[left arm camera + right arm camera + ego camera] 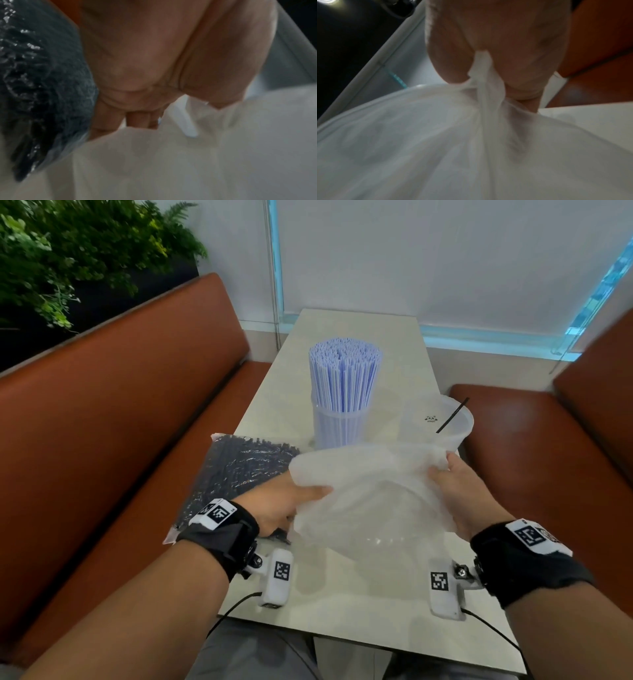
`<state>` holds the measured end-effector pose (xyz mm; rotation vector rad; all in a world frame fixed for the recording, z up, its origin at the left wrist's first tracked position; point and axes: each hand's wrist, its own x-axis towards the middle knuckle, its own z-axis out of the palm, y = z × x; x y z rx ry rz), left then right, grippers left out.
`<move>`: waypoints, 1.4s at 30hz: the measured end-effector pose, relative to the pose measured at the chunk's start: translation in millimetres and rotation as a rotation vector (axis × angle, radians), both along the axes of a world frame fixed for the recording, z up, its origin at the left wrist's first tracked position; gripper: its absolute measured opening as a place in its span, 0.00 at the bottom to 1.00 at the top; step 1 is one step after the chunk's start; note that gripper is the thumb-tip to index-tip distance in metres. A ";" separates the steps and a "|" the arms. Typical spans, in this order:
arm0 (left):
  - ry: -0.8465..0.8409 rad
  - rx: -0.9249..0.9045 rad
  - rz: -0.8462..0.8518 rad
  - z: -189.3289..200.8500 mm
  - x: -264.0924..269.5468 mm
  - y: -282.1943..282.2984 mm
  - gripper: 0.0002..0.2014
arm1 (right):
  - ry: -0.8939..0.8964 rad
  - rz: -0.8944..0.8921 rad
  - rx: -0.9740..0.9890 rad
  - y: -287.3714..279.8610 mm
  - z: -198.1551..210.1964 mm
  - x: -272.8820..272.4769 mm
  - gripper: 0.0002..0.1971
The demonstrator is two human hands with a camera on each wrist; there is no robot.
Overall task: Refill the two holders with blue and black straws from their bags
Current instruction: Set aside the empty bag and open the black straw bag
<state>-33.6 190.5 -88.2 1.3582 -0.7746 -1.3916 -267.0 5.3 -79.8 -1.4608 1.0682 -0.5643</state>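
Both hands grip the limp empty bag, left hand and right hand at opposite edges. The bag of black straws lies just left of, partly under, the left hand, long axis running away from it; the nearly empty holder stands just beyond the right.

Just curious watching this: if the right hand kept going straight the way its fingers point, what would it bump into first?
Probably the near-empty holder with one black straw, just beyond the clear bag the right hand grips; depth is hard to judge.
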 end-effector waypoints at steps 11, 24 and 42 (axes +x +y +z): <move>-0.895 -0.020 0.416 -19.2 -3.0 -15.6 0.36 | 0.641 -0.002 -0.393 13.2 -71.5 -19.3 0.20; -1.462 0.344 -0.611 -103.1 -57.4 -30.0 0.45 | 0.792 0.282 -0.985 52.7 -74.9 5.5 0.28; -1.422 0.369 -0.643 -116.4 -38.6 -16.1 0.61 | 1.095 0.762 -0.519 41.4 -120.9 -7.7 0.72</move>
